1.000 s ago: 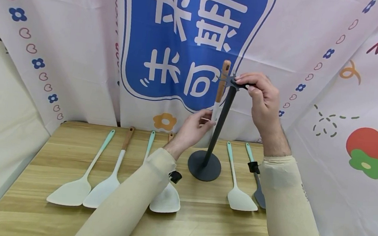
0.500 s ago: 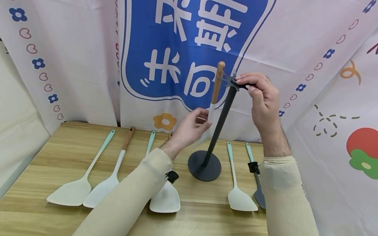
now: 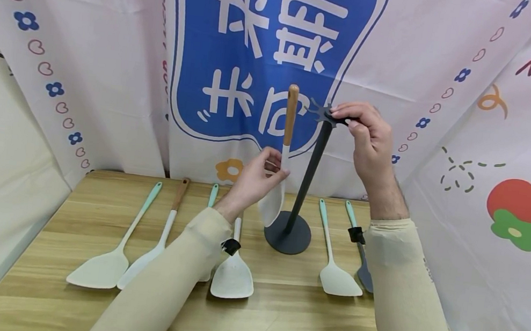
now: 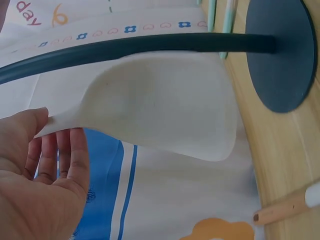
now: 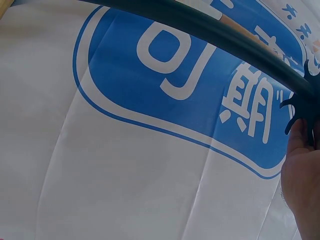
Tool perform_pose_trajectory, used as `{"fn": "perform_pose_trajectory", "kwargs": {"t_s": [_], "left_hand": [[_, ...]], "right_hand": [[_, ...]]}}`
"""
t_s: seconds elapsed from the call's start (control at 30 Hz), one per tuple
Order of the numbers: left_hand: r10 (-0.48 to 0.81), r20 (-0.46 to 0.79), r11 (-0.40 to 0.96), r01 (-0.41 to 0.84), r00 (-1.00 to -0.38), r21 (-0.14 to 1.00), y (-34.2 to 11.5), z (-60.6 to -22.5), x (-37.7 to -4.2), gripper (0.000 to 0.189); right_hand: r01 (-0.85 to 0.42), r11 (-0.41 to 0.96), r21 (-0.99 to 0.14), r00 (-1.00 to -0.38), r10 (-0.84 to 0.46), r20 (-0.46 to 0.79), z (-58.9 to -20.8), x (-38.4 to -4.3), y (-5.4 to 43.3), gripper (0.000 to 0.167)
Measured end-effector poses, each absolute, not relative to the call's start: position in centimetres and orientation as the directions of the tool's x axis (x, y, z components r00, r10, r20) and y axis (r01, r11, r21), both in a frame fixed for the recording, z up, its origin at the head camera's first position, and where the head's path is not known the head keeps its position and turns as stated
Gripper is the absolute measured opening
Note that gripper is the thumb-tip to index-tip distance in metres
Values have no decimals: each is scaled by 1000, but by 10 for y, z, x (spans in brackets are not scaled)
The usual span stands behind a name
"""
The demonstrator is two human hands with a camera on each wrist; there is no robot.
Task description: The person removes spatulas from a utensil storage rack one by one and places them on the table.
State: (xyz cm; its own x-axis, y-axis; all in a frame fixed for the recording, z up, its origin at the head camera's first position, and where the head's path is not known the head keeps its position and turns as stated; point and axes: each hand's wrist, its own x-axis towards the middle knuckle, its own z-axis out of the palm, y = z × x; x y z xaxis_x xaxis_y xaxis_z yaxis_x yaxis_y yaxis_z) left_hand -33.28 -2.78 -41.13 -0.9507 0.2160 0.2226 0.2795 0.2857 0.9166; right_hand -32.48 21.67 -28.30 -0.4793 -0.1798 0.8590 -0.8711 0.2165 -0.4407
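Note:
My left hand point(image 3: 256, 181) pinches the white neck of a spatula point(image 3: 290, 117) with a wooden handle. It is held upright, handle end up, just left of a dark utensil stand point(image 3: 310, 173). In the left wrist view the spatula's broad white blade point(image 4: 165, 105) lies along the stand's pole, above the round base point(image 4: 280, 75). My right hand point(image 3: 370, 139) grips the hooked top of the stand, thumb below and fingers over it. The right wrist view shows the same hooks point(image 5: 300, 102) at my right fingers, with part of the wooden handle behind the pole.
Several spatulas lie on the wooden table point(image 3: 287, 324). Left of the stand are a green-handled spatula point(image 3: 101, 269), a brown-handled one point(image 3: 166, 230) and a white-bladed one point(image 3: 233, 281). To its right lie a pale spatula point(image 3: 338, 281) and a grey-bladed one point(image 3: 364, 275). Printed cloth point(image 3: 108, 89) hangs behind.
My left hand has moved left with the wooden-handled spatula, so its handle now stands apart from the stand's hooks. My right hand has kept its place on the stand's top.

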Motion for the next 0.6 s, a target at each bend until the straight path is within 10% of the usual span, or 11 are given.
{"fn": "perform_pose_trajectory", "kwargs": {"t_s": [0.6], "left_hand": [[195, 308, 359, 360, -931, 861, -68, -393, -318, 35]], "right_hand": [[-872, 223, -435, -477, -188, 859, -284, -327, 218, 40]]}}
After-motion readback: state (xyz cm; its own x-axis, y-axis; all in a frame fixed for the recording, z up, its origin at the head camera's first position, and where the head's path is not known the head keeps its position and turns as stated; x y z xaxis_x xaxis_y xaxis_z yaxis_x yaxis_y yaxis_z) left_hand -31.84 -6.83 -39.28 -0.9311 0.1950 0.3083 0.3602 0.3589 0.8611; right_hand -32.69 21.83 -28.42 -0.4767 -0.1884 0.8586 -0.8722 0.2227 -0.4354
